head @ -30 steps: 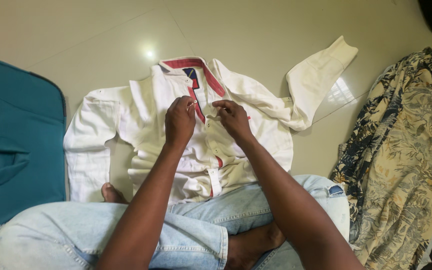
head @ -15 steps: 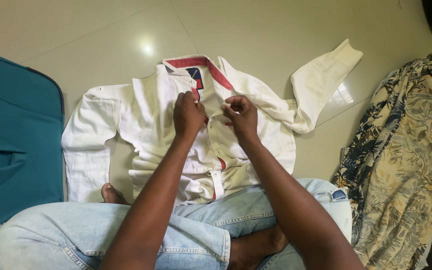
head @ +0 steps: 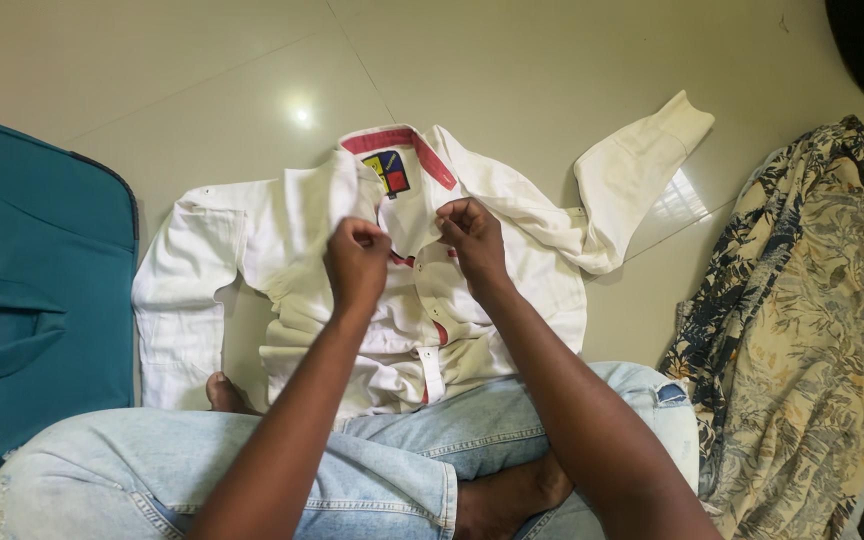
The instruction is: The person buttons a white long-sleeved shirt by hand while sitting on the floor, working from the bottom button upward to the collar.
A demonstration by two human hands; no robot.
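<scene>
Down on the pale floor (head: 512, 60) lay a white shirt (head: 282, 220), spread flat just past the crossed legs in light blue jeans (head: 382, 470). Gripped on the shirt's front by both hands: left hand (head: 356, 264) pinched shut on the cloth left of the buttons, right hand (head: 472, 238) pinched shut on the edge below the red collar (head: 402, 140). Left of the shirt sat a teal suitcase (head: 32, 300). Right of the shirt lay a leafy patterned cloth (head: 812, 320).
</scene>
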